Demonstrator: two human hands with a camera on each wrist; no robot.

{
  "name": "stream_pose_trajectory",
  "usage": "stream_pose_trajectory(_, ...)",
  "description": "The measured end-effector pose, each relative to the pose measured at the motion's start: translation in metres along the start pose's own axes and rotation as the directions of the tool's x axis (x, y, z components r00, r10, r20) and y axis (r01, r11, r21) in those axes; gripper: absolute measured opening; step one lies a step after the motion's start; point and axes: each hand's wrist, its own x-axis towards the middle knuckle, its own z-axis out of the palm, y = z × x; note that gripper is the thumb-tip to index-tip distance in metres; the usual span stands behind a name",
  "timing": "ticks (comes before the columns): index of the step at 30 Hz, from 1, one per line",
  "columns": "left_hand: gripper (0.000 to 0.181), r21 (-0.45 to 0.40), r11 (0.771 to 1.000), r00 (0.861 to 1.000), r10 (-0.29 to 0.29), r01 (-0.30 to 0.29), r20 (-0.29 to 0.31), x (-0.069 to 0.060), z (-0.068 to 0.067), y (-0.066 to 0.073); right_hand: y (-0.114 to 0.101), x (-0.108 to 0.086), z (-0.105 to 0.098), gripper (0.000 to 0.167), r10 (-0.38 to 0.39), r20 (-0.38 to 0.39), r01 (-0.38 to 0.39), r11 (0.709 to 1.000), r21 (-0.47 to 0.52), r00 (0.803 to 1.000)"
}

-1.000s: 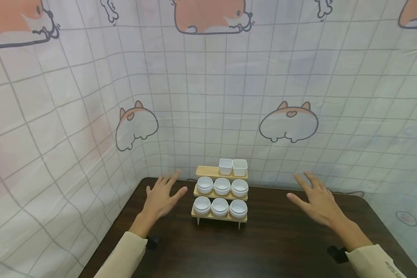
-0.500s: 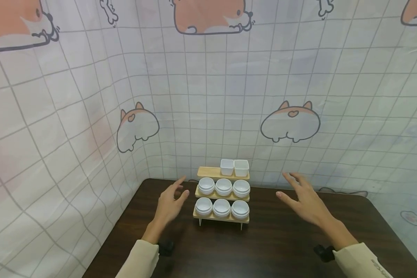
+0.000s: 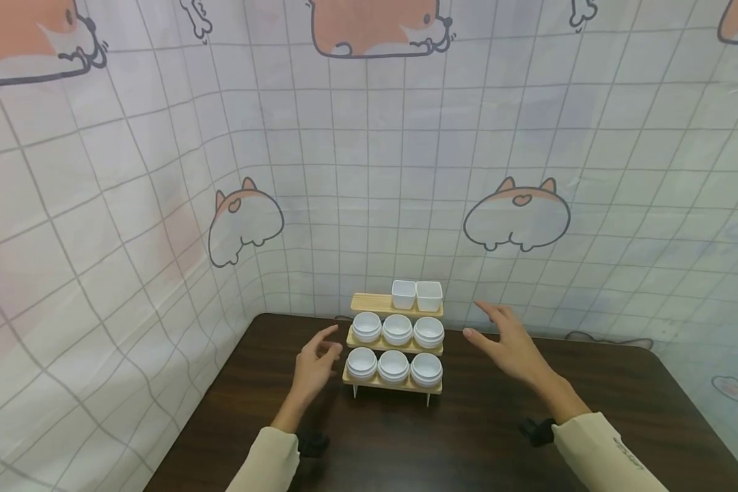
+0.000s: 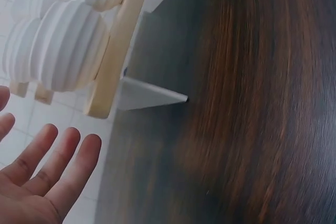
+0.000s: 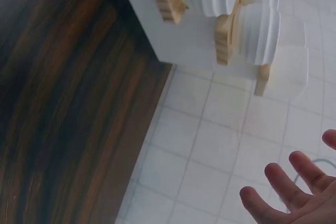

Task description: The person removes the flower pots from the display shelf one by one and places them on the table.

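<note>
A three-tier stand with pale wooden shelves (image 3: 372, 303) holds several round white ribbed bowls (image 3: 393, 367) on its two lower tiers. Two square white cups (image 3: 429, 296) stand at the right of the top tier. My left hand (image 3: 313, 365) is just left of the stand, fingers spread and slightly bent, touching nothing. In the left wrist view that hand (image 4: 47, 177) is beside the end of a shelf (image 4: 118, 56). Off to the stand's right hovers my right hand (image 3: 513, 345), empty, fingers extended; the right wrist view shows its spread fingers (image 5: 283, 182) away from the shelves.
The stand is on a dark brown wooden table (image 3: 406, 451). A white gridded cloth with cartoon dogs (image 3: 400, 150) hangs behind and along the left side. A thin cable (image 3: 609, 338) lies by the table's back right edge.
Both hands have moved inward toward the stand, the left one rightward and the right one leftward. The stand and its bowls have kept their places.
</note>
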Motion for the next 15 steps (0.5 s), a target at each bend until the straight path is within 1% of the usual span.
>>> stream_pose_trajectory(5, 0.041, -0.055, 0.997, 0.998, -0.063, 0.063, 0.003, -0.001, 0.007, -0.003, -0.005, 0.012, 0.009, 0.074, 0.020, -0.002, -0.020, 0.998, 0.060, 1.000)
stream_pose_trajectory(8, 0.040, -0.060, 0.995, 0.997, -0.082, 0.082, -0.006, 0.001, 0.012, -0.005, -0.010, 0.019, 0.014, 0.073, 0.041, -0.001, -0.041, 0.995, 0.086, 0.999)
stream_pose_trajectory(13, 0.038, -0.035, 0.996, 0.996, -0.080, 0.079, -0.032, 0.003, 0.021, -0.004, -0.018, 0.031, 0.018, 0.073, 0.092, 0.003, -0.092, 0.989, 0.119, 0.996)
stream_pose_trajectory(15, 0.037, -0.014, 0.997, 0.997, -0.070, 0.070, -0.044, 0.003, 0.024, -0.003, -0.021, 0.035, 0.019, 0.071, 0.111, 0.004, -0.111, 0.985, 0.129, 0.994)
